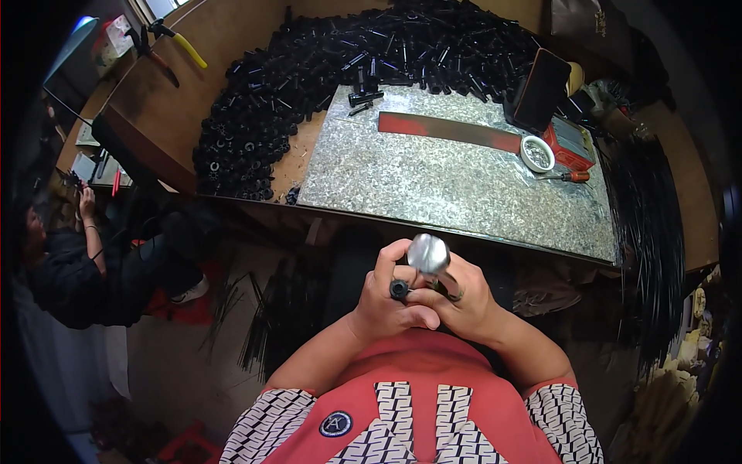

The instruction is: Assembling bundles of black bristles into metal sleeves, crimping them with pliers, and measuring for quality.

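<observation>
Both my hands are held together close to my chest, below the front edge of the workbench. My left hand (384,298) pinches a small black round part (399,289) between thumb and fingers. My right hand (456,298) grips a tool with a shiny silver rounded head (428,253) that points up toward the camera. The shaft of the tool is hidden between my fingers. The two hands touch each other.
A speckled grey slab (456,182) lies on the wooden bench with a long red strip (448,128), a white bowl (537,152) and a red box (570,143). A big heap of black parts (309,77) curves behind it. Another person (85,263) sits at left.
</observation>
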`<action>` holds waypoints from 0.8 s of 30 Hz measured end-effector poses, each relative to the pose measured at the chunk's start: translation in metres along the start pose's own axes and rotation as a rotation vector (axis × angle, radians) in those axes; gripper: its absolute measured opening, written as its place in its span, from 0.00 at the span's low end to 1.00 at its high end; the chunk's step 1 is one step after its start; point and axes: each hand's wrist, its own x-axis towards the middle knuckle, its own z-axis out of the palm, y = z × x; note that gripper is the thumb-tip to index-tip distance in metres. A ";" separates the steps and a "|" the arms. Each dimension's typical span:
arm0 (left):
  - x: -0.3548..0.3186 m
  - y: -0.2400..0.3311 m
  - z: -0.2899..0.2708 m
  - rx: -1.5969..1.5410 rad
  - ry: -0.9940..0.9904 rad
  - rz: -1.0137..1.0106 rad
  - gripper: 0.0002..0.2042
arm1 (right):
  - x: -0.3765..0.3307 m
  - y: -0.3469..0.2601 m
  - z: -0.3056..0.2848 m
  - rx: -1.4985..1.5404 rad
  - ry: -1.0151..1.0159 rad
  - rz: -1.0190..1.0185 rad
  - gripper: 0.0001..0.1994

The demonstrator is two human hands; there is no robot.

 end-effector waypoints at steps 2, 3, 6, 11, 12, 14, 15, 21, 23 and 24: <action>-0.001 -0.006 -0.003 -0.030 0.002 -0.002 0.49 | 0.002 -0.006 -0.007 0.006 -0.030 0.087 0.12; -0.003 -0.004 -0.006 -0.019 0.008 -0.004 0.49 | 0.003 -0.011 -0.011 0.012 -0.070 0.172 0.14; -0.001 0.001 -0.016 -0.135 0.124 -0.188 0.50 | -0.012 -0.013 -0.028 -0.018 -0.156 0.314 0.18; 0.004 -0.001 -0.025 -0.159 0.194 -0.210 0.49 | -0.027 -0.016 -0.055 -0.455 -0.175 0.082 0.34; 0.004 -0.001 -0.026 -0.194 0.206 -0.218 0.49 | -0.031 -0.021 -0.060 -0.567 -0.212 0.082 0.35; 0.005 -0.002 -0.026 -0.218 0.217 -0.226 0.48 | -0.037 -0.021 -0.059 -0.706 -0.223 0.041 0.36; 0.005 -0.002 -0.024 -0.222 0.214 -0.228 0.48 | -0.036 -0.025 -0.055 -0.724 -0.222 0.012 0.34; 0.010 0.003 -0.015 -0.027 0.128 -0.221 0.46 | -0.042 -0.016 -0.045 -0.767 -0.153 -0.011 0.32; 0.010 0.006 -0.012 -0.077 0.156 -0.249 0.45 | -0.044 -0.016 -0.044 -0.860 -0.135 -0.028 0.33; 0.010 0.007 -0.011 -0.076 0.162 -0.249 0.45 | -0.043 -0.016 -0.045 -0.859 -0.139 -0.032 0.33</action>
